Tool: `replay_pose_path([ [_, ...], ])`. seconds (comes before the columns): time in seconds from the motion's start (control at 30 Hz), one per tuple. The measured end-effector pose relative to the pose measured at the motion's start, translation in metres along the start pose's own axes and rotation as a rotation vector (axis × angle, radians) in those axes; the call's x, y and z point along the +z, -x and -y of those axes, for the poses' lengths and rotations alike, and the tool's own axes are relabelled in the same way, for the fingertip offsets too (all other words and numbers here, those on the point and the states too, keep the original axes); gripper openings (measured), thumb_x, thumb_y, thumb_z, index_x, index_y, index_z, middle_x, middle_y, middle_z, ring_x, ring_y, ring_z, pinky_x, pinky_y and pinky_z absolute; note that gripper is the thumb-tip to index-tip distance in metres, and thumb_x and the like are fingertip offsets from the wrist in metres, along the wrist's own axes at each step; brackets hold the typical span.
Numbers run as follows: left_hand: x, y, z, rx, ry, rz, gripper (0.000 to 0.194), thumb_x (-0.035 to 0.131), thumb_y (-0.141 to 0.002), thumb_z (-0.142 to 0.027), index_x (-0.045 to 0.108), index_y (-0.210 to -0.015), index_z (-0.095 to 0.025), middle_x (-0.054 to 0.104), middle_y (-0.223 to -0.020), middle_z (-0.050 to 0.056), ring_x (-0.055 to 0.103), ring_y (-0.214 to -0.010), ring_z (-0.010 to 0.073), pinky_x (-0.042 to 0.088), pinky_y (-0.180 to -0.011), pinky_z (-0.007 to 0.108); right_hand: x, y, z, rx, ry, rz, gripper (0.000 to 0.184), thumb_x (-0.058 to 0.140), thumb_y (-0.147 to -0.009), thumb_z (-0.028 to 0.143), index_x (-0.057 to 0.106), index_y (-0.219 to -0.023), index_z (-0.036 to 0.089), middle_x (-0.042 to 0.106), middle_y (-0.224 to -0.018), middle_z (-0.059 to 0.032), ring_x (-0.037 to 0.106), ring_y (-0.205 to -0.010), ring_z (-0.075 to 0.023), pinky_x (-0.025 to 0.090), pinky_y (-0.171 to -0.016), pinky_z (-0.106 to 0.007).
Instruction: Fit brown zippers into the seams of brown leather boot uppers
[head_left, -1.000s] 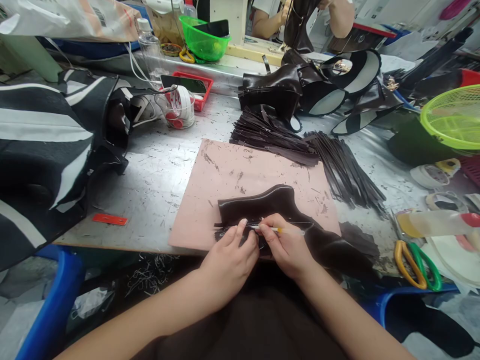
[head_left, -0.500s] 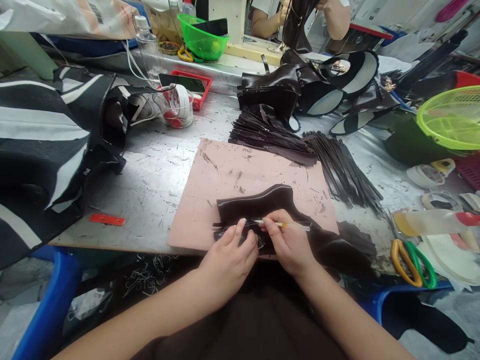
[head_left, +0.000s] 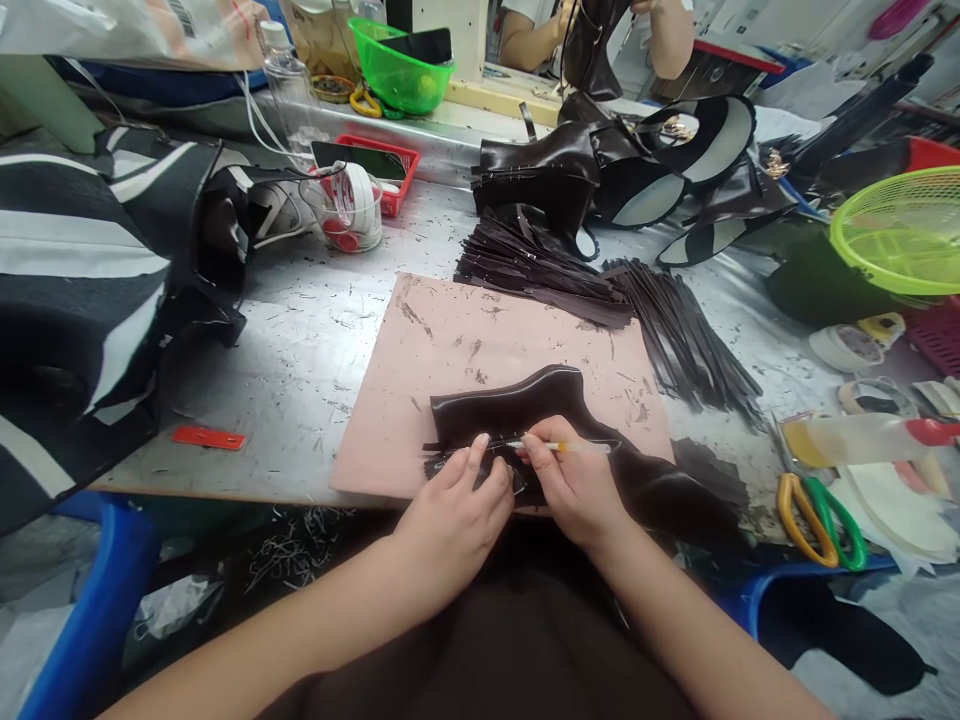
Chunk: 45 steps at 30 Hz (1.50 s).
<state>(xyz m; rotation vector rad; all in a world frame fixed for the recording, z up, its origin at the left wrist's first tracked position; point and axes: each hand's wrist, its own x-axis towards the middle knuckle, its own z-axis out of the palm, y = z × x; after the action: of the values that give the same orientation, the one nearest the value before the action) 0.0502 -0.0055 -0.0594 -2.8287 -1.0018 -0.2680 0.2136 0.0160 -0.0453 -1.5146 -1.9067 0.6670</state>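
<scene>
A dark brown leather boot upper (head_left: pixel 517 398) lies on the pink board in front of me. My right hand (head_left: pixel 574 485) pinches a thin pen (head_left: pixel 592 447) with a clear barrel and a yellow section. Its pale tip points left, at the near edge of the leather. Just left of the tip, my left hand (head_left: pixel 461 505) has its fingers pressed together on the dark leather and on a narrow strip there. My fingers cover part of the leather, so its near edge is partly hidden.
Dark leather strips (head_left: pixel 540 270) lie behind the pink board (head_left: pixel 390 380), near finished-looking boots (head_left: pixel 540 175). Scissors (head_left: pixel 817 520) and a glue bottle (head_left: pixel 862 440) are at right. Black-and-white pieces (head_left: pixel 75 260) fill the left. Another person's arm (head_left: pixel 671 40) shows beyond the bench.
The pen in my right hand has shifted very slightly left along the leather. My left hand stays in place on it; the whole view has moved a little.
</scene>
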Motion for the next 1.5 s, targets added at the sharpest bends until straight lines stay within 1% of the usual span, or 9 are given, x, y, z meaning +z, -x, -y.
replay_pose_path([
  [0.23, 0.0001, -0.0006, -0.0008, 0.001, -0.003, 0.003, 0.033, 0.042, -0.084, -0.025, 0.058, -0.108, -0.010, 0.057, -0.115, 0.009, 0.046, -0.115, 0.0328, 0.033, -0.095, 0.039, -0.0012, -0.0001, -0.0002, 0.002, 0.010, 0.003, 0.019, 0.036, -0.088, 0.029, 0.047, -0.075, 0.021, 0.059, -0.063, -0.0010, 0.058, -0.058, -0.0145, 0.043, -0.056, -0.025],
  [0.5, 0.0004, -0.0004, -0.0001, 0.004, 0.003, 0.006, 0.034, 0.042, -0.084, -0.025, 0.058, -0.110, -0.009, 0.057, -0.116, 0.010, 0.045, -0.115, 0.0338, 0.032, -0.095, 0.040, -0.0019, -0.0005, 0.0010, -0.002, 0.005, 0.011, 0.019, 0.037, -0.088, 0.028, 0.048, -0.074, 0.020, 0.058, -0.063, -0.0006, 0.057, -0.058, -0.0132, 0.043, -0.055, -0.023],
  [0.7, 0.0014, -0.0002, -0.0005, 0.009, 0.000, -0.001, 0.033, 0.040, -0.084, -0.024, 0.058, -0.108, -0.010, 0.057, -0.115, 0.009, 0.046, -0.115, 0.0338, 0.033, -0.095, 0.040, -0.0005, -0.0007, -0.0003, -0.012, 0.008, 0.001, 0.019, 0.038, -0.088, 0.027, 0.049, -0.074, 0.020, 0.058, -0.063, 0.0004, 0.057, -0.057, -0.0118, 0.043, -0.055, -0.022],
  [0.83, 0.0001, 0.0000, -0.0004, 0.009, -0.003, 0.009, 0.034, 0.040, -0.085, -0.024, 0.058, -0.108, -0.010, 0.057, -0.115, 0.010, 0.046, -0.114, 0.0334, 0.033, -0.095, 0.040, 0.0009, 0.0000, -0.0013, -0.029, 0.002, -0.025, 0.018, 0.038, -0.088, 0.026, 0.050, -0.077, 0.019, 0.058, -0.065, 0.0001, 0.057, -0.059, -0.0117, 0.044, -0.057, -0.022],
  [1.0, -0.0011, -0.0015, -0.0005, 0.008, -0.004, 0.017, 0.035, 0.040, -0.084, -0.024, 0.058, -0.110, -0.009, 0.057, -0.116, 0.011, 0.046, -0.115, 0.0335, 0.033, -0.095, 0.040, 0.0010, 0.0010, -0.0022, -0.032, -0.006, -0.018, 0.018, 0.039, -0.088, 0.025, 0.050, -0.076, 0.019, 0.057, -0.064, 0.0004, 0.056, -0.057, -0.0111, 0.043, -0.055, -0.021],
  [1.17, -0.0010, -0.0003, -0.0009, 0.005, 0.002, 0.019, 0.034, 0.039, -0.085, -0.025, 0.059, -0.108, -0.009, 0.057, -0.115, 0.011, 0.046, -0.115, 0.0338, 0.033, -0.095, 0.040, 0.0017, 0.0003, -0.0020, -0.065, -0.042, -0.052, 0.016, 0.040, -0.088, 0.024, 0.052, -0.079, 0.019, 0.058, -0.070, -0.0004, 0.056, -0.062, -0.0110, 0.044, -0.059, -0.021],
  [1.3, -0.0002, 0.0011, -0.0009, 0.008, 0.004, 0.013, 0.035, 0.041, -0.084, -0.024, 0.058, -0.110, -0.009, 0.057, -0.116, 0.011, 0.045, -0.115, 0.0345, 0.032, -0.095, 0.041, 0.0025, -0.0002, -0.0015, -0.062, -0.028, -0.044, 0.017, 0.040, -0.088, 0.023, 0.051, -0.076, 0.018, 0.056, -0.065, 0.0004, 0.054, -0.057, -0.0104, 0.043, -0.056, -0.020],
  [1.5, 0.0004, 0.0002, -0.0001, 0.016, 0.014, 0.032, 0.035, 0.042, -0.083, -0.024, 0.057, -0.111, -0.008, 0.056, -0.117, 0.012, 0.045, -0.116, 0.0342, 0.032, -0.095, 0.041, 0.0018, 0.0005, -0.0003, -0.074, -0.025, -0.045, 0.016, 0.040, -0.088, 0.023, 0.051, -0.077, 0.018, 0.057, -0.066, 0.0001, 0.054, -0.059, -0.0105, 0.043, -0.057, -0.021],
])
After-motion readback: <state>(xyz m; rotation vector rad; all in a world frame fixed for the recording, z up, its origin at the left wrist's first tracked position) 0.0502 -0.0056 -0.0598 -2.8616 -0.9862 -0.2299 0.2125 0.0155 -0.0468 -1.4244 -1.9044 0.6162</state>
